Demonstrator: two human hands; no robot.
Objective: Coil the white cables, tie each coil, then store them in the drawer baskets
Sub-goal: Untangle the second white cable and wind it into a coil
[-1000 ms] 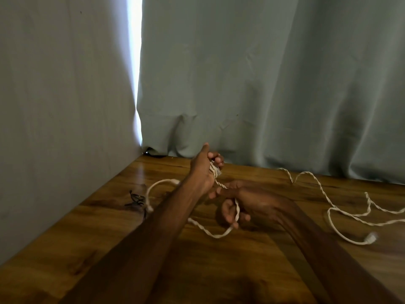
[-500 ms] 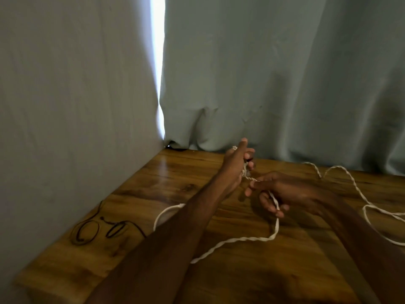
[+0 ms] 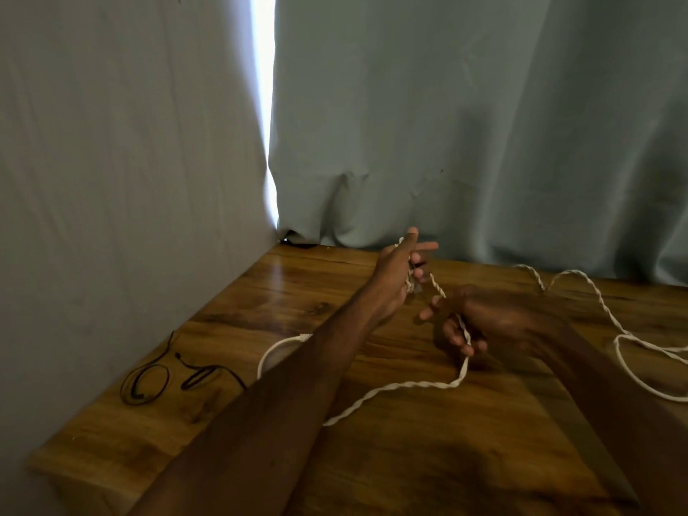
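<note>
Reaches both bare forearms out over a wooden tabletop [image 3: 409,471]. Has a slack run of twisted white cable [image 3: 402,386] lying on the wood between the arms, passing under the left forearm and showing again as a loop on its outer side. With the right hand [image 3: 484,322], blurred, pinches that cable between curled fingers just above the tabletop. With the left hand [image 3: 400,271], raised a little farther off, holds turns of the same cable wound across the palm, lower fingers curled round them, forefinger and thumb stretched out straight. Has a short piece of cable running from one hand to the other.

Off to the right, more white cable in loose bends on the tabletop, out past the frame edge; cannot tell whether joined to the held one. Near the left edge, a thin black cord [image 3: 149,381] in small loops, well apart from the hands. Behind, a grey-green curtain [image 3: 484,124] down to the far edge, a pale grey surface [image 3: 111,143] on the left, a bright slit of light [image 3: 266,106] between them.
</note>
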